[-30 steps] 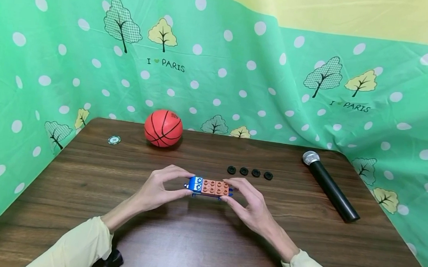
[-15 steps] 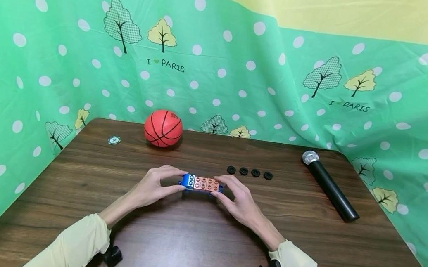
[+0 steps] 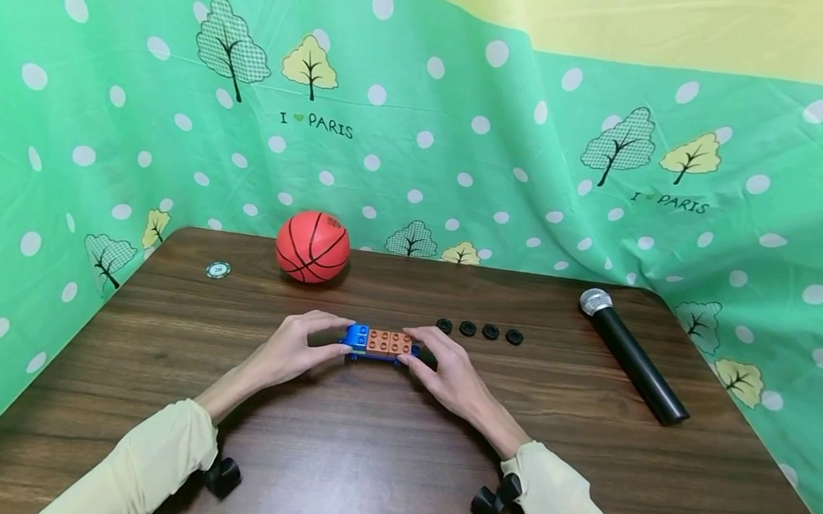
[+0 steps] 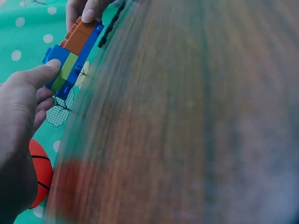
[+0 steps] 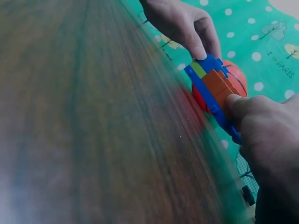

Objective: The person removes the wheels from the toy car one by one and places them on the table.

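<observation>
A toy car of building blocks [image 3: 380, 341] is between the two hands, with a blue base, a blue brick over a lime-green one at the left, and orange-brown bricks at the right. My left hand [image 3: 297, 349] pinches its blue end, the thumb on the near side. At the orange-brown end, my right hand [image 3: 450, 371] pinches the bricks between thumb and fingers. Both wrist views show the block car [image 4: 74, 53] held up off the tabletop. Beyond the right hand, several small black wheels [image 3: 490, 332] lie in a row.
A red toy basketball [image 3: 313, 247] sits at the back of the wooden table [image 3: 383, 462]. Left of it lies a poker chip [image 3: 219, 270]. A black microphone [image 3: 634, 356] with a silver head lies at the right. A green dotted curtain [image 3: 418, 162] hangs behind the table.
Both hands have carried the block car to the left and a little farther from me, keeping their grip at its ends. The ball, chip, wheels and microphone have stayed in place.
</observation>
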Demonstrator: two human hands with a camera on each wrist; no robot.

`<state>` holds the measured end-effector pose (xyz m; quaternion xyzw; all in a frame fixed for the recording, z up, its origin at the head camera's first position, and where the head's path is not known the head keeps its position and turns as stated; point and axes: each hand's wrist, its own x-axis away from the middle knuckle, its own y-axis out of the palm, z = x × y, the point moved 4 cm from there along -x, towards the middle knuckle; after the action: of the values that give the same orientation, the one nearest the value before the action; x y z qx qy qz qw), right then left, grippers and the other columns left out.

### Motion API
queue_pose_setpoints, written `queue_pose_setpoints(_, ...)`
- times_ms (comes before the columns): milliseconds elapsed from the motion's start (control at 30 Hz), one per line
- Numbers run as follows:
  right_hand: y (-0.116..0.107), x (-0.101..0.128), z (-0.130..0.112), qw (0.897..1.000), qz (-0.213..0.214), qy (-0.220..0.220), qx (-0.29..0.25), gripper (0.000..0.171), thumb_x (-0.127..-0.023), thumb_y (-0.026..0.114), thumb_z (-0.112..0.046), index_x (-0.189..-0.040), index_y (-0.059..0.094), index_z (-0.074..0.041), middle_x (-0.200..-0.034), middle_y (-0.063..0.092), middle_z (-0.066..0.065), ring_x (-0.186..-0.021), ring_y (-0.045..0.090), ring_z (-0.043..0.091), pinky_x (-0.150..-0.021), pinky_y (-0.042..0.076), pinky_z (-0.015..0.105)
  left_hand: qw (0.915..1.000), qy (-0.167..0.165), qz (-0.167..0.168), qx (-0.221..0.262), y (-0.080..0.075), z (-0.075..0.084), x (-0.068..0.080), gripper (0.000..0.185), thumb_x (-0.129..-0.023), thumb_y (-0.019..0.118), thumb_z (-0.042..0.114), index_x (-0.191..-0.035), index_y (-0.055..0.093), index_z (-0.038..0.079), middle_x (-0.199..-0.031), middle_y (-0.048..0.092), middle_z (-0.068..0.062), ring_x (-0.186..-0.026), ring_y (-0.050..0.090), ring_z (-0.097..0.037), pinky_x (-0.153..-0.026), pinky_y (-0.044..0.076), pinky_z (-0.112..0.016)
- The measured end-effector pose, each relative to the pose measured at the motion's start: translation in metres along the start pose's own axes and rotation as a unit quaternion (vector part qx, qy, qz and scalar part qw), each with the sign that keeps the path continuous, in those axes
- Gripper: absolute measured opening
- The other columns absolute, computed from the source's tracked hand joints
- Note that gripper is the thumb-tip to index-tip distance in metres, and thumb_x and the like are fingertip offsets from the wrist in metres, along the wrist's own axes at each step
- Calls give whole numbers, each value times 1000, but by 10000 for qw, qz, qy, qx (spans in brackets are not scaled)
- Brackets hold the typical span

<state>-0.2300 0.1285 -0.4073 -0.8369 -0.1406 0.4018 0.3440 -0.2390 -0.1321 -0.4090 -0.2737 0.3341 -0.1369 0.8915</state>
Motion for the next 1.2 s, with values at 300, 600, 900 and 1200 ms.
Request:
queue_pose_setpoints(300, 6, -4, 9, 9996, -165, 197, 86, 41, -94, 78, -11, -131, 65, 3, -125, 67, 13, -113, 66, 26, -93, 55, 45, 9999, -96, -45, -120, 2, -8, -3, 36, -90, 83, 14, -124, 75, 4, -116, 74, -7, -112, 68, -24, -94, 55, -47)
queue_pose_setpoints(600, 9, -4, 12, 9989, -332, 316, 140, 40, -96, 76, -14, -132, 65, 1, -125, 67, 13, -112, 66, 26, -92, 56, 44, 9994, -241, -206, -155, 4, -11, -3, 36, -92, 81, 15, -125, 73, 3, -117, 74, -8, -111, 68, -24, -94, 55, -47)
queue_pose_setpoints(900, 10, -4, 13, 9979, -416, 473, 166, 41, -97, 75, -15, -134, 65, 0, -125, 67, 13, -112, 66, 26, -92, 55, 45, 9988, -400, -269, -129, 5, -13, -2, 37, -93, 80, 16, -127, 73, 3, -119, 73, -8, -113, 67, -25, -96, 54, -48)
queue_pose_setpoints(1200, 11, -4, 15, 9968, -498, 602, 188, 41, -98, 74, -17, -135, 65, -1, -125, 67, 12, -112, 66, 25, -92, 55, 45, 9980, -525, -335, -144, 6, -15, -1, 39, -95, 78, 17, -130, 71, 2, -122, 72, -10, -115, 66, -26, -98, 53, -49)
